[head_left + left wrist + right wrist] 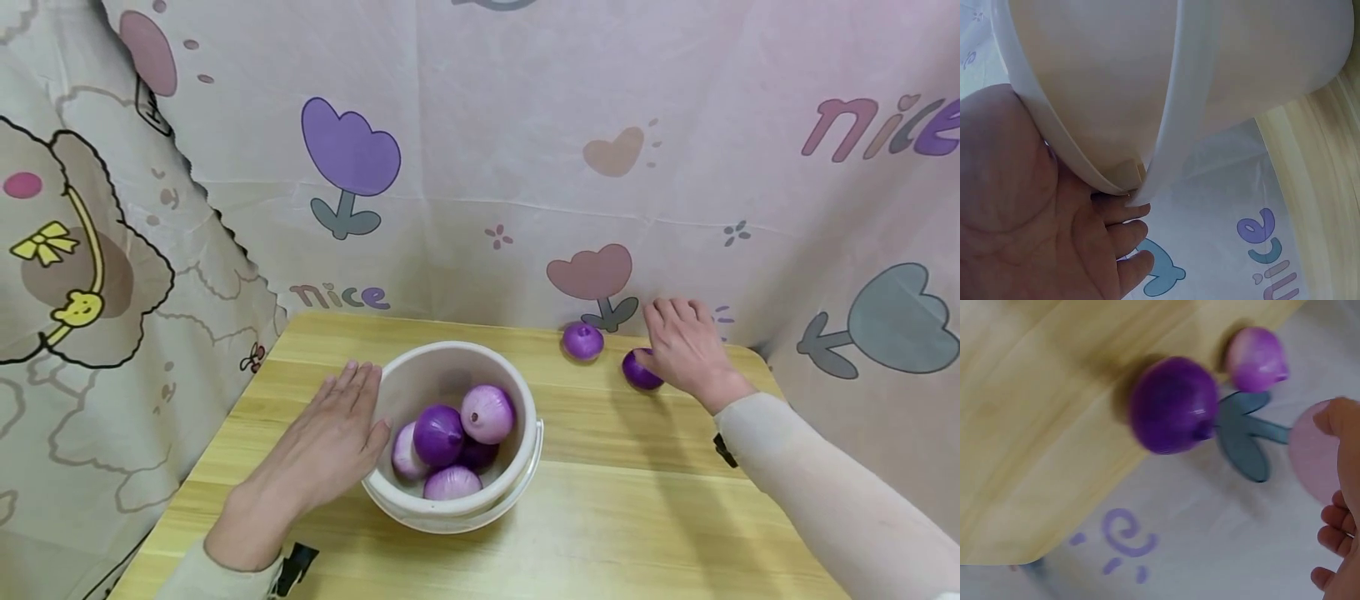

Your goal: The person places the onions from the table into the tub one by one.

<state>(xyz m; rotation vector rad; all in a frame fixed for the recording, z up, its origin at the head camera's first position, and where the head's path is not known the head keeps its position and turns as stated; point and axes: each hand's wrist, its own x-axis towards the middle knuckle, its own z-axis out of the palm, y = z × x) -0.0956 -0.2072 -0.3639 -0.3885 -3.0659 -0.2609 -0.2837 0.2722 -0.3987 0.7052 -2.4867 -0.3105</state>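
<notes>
My left hand [330, 442] lies with extended fingers along the left rim of a white bucket [450, 358]. In the left wrist view its palm [1016, 206] is against the rim, and the fingertips reach the bucket's handle [1179, 94]. Inside the bucket sit several red onions [438, 435], some dark purple, some pale. On the right, my right hand [686, 350] hovers by a dark purple onion [641, 371], overlapping it in the head view. The right wrist view shows a gap between this onion [1172, 405] and the thumb, with nothing held.
A lighter purple onion [582, 342] rests near the back edge of the wooden table [600, 517], left of the dark one. Behind the table hangs a printed cloth [480, 167] with flowers and lettering; another patterned cloth [112, 350] covers the left side.
</notes>
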